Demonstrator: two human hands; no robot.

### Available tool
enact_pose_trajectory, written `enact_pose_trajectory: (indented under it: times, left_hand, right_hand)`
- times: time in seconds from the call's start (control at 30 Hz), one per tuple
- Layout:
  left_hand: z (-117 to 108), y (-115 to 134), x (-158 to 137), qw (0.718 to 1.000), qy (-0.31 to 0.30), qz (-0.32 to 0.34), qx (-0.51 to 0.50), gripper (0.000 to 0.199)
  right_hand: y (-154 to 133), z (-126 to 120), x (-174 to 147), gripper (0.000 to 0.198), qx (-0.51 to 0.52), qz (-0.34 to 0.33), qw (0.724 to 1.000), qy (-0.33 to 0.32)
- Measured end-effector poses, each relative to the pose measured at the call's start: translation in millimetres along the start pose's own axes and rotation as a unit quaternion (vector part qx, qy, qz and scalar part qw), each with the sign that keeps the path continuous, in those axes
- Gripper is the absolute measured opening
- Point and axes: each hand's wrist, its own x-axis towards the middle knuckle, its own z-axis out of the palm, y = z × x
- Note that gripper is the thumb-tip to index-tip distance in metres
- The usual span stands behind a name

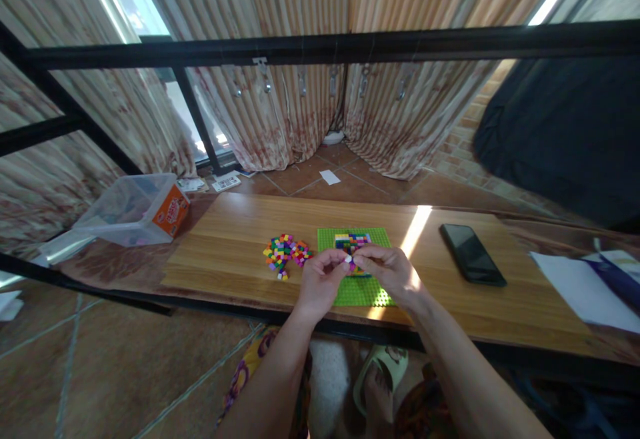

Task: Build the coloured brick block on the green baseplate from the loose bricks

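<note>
Over a green studded baseplate (327,237), my left hand (323,279) and my right hand (393,272) meet fingertip to fingertip. Between the left thumb and fingers is a small white toy brick (349,259). My right fingers are pinched close beside it, at a small purple piece (352,266); whether they grip it is hard to make out. Beneath the hands, rows of multicoloured bricks (345,239) are fixed on the baseplate, partly hidden by my fingers. Left of the plate lies a loose pile of small coloured bricks (281,252).
The wooden board (225,239) carries a black phone (473,254) at right. A clear plastic box (133,215) with an orange label stands at left. White papers (583,292) lie at the far right. A black metal bar (310,49) crosses in front of the curtains.
</note>
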Motion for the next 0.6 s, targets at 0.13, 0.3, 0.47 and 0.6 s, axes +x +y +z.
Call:
enact_pose_trajectory:
  times: [0.13, 0.3, 0.47, 0.6]
  left_hand:
    - [0.8, 1.0, -0.4, 1.0, 0.007, -0.003, -0.004, 0.015]
    - [-0.9, -0.9, 3.4, 0.997, 0.077, -0.021, -0.013, 0.015]
    - [-4.6, -4.5, 7.8, 0.994, 0.108, -0.021, -0.015, 0.01]
    - [-5.0, -5.9, 8.3, 0.995, 0.1, -0.027, -0.006, 0.009]
  right_hand:
    - [6.8, -5.5, 1.5, 0.028, 0.0, -0.002, 0.999, 0.046]
    - [21.0, -27.0, 4.7, 0.024, -0.154, -0.045, 0.974, 0.158]
    - [30.6, -32.8, 6.6, 0.026, -0.216, -0.051, 0.966, 0.133]
    - [33.3, -28.0, 10.2, 0.023, -0.234, -0.053, 0.96, 0.141]
